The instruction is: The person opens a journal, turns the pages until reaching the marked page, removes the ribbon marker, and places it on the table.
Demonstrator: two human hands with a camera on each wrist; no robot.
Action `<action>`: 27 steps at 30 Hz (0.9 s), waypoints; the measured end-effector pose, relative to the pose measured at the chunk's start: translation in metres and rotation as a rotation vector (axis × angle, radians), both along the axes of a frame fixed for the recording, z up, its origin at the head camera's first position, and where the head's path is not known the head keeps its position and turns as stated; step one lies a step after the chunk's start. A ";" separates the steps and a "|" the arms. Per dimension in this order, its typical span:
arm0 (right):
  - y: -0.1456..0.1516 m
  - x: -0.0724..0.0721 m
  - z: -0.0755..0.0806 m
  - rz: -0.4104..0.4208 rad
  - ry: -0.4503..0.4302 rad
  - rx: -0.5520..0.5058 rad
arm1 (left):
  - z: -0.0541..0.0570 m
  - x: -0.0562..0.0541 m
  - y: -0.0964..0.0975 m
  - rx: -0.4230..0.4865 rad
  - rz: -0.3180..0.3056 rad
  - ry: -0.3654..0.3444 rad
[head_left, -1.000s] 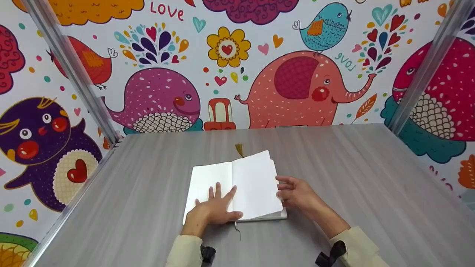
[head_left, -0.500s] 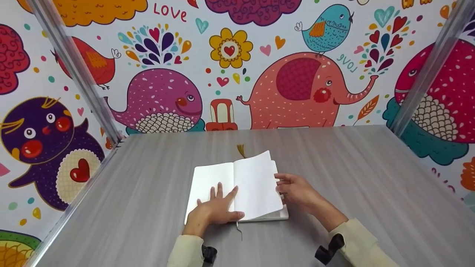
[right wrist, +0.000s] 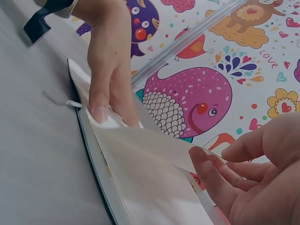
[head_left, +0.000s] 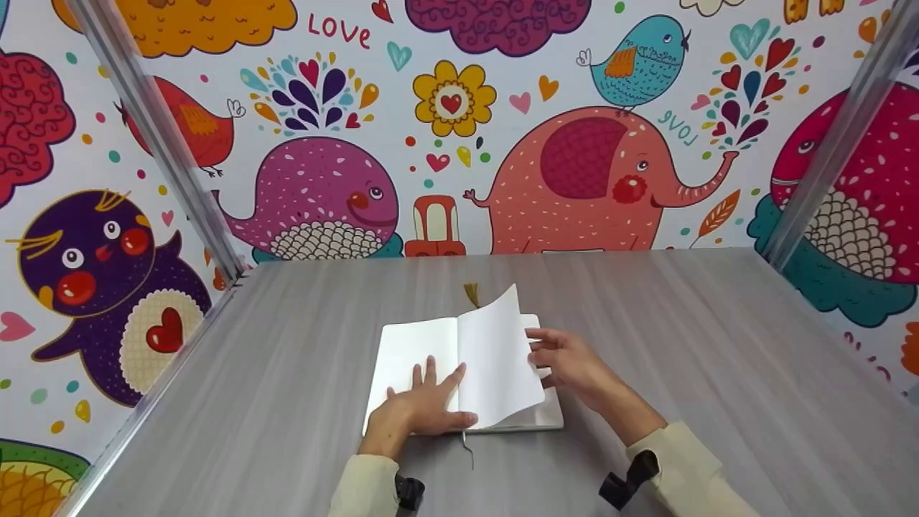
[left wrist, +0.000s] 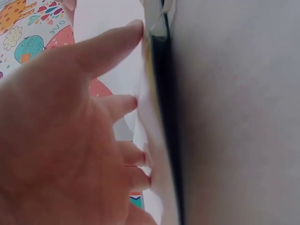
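Observation:
An open notebook with blank white pages lies on the table. My left hand rests on its left page, fingers spread and thumb reaching over the fold. With my right hand I pinch the outer edge of the right-hand page, which curves up off the sheets below. The right wrist view shows that lifted leaf held between thumb and fingers. Its dark cover shows along the lower edge there. A thin ribbon hangs from the near end of the spine.
A gold tassel sticks out past the notebook's far edge. The grey wood-grain table meets a cartoon-printed wall at the back, with metal posts at the corners. Each wrist wears a black strap.
The right-hand page has risen and bowed further to the left, baring more of the sheet under it. My right hand has shifted slightly left and away from me; my left hand stays on the notebook.

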State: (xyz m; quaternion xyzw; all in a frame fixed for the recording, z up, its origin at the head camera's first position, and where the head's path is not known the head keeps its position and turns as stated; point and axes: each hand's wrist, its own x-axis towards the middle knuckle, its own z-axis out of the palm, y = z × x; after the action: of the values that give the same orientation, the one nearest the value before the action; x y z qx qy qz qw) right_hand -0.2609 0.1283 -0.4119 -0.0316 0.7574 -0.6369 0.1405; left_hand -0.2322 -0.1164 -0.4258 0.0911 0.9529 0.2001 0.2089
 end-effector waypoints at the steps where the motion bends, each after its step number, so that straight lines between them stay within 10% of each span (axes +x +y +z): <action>1: -0.001 0.001 0.000 0.004 0.002 -0.007 | 0.000 0.000 0.000 -0.002 0.004 0.000; 27: -0.021 0.012 0.006 0.081 0.048 0.006 | 0.003 -0.005 -0.008 0.099 0.026 0.064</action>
State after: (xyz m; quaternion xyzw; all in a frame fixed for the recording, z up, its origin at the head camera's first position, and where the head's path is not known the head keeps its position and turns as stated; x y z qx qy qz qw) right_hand -0.2490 0.1068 -0.4062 -0.0773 0.7607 -0.6273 0.1480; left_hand -0.2369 -0.1243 -0.4230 0.0954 0.9492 0.2465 0.1708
